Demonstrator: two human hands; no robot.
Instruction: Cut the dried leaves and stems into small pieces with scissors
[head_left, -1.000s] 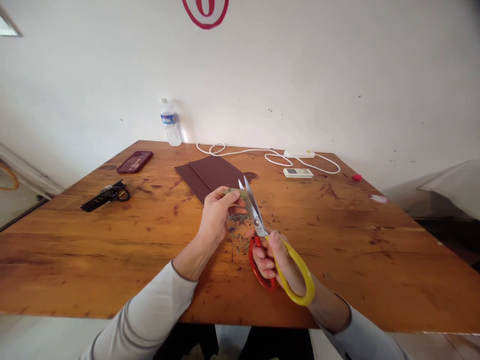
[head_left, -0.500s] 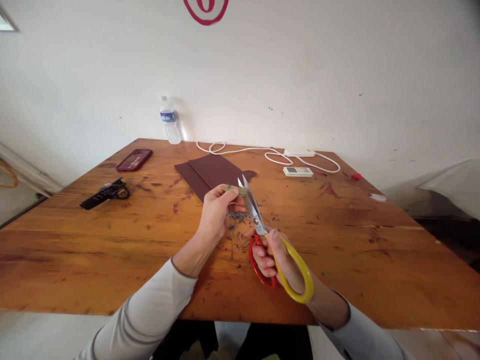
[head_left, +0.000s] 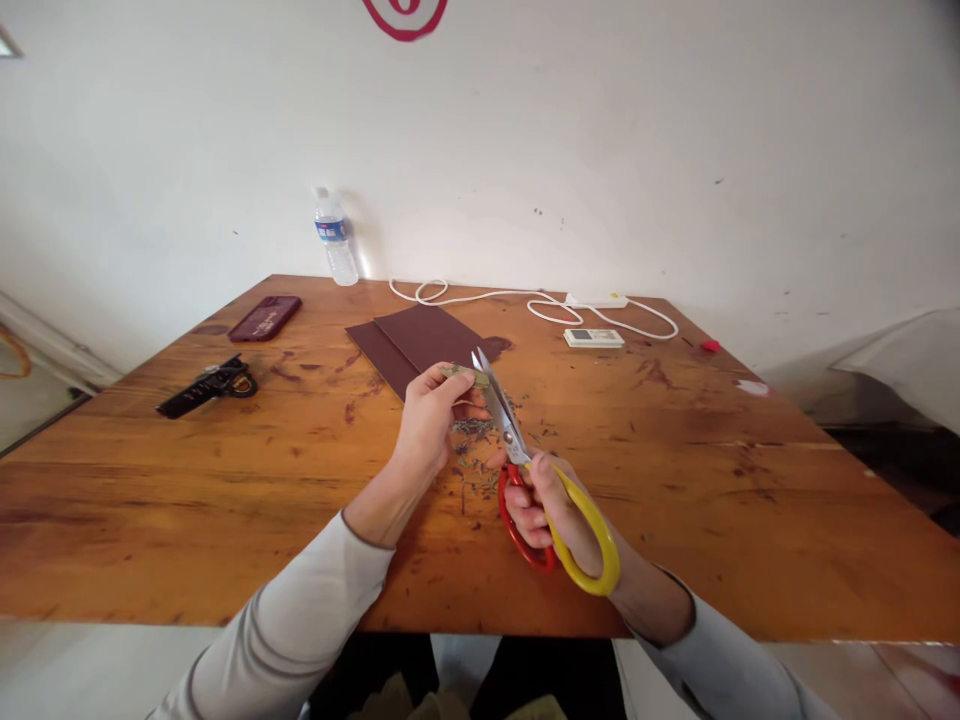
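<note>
Between the thumb and fingers of my left hand (head_left: 433,415) is a small greenish-brown strip (head_left: 474,377), flat and thin; its material I cannot make out. My right hand (head_left: 551,500) has its fingers through the handles of a pair of scissors (head_left: 510,437), one loop red and the other yellow. The metal blades point up and away, slightly parted, right against the strip's right end. Below the hands, dark greenish shreds (head_left: 476,460) lie scattered and heaped on the wooden table (head_left: 315,510).
Dark red folders (head_left: 420,340) lie behind my left hand. To the left are a maroon phone (head_left: 265,318) and a black object with a ring (head_left: 206,387). A water bottle (head_left: 335,240), a white power strip with cable (head_left: 596,300) and a white remote (head_left: 593,339) stand or lie near the wall.
The scissor blades have drawn slightly closer together at the strip. Both hands keep nearly the same place, and the whole view has shifted a little.
</note>
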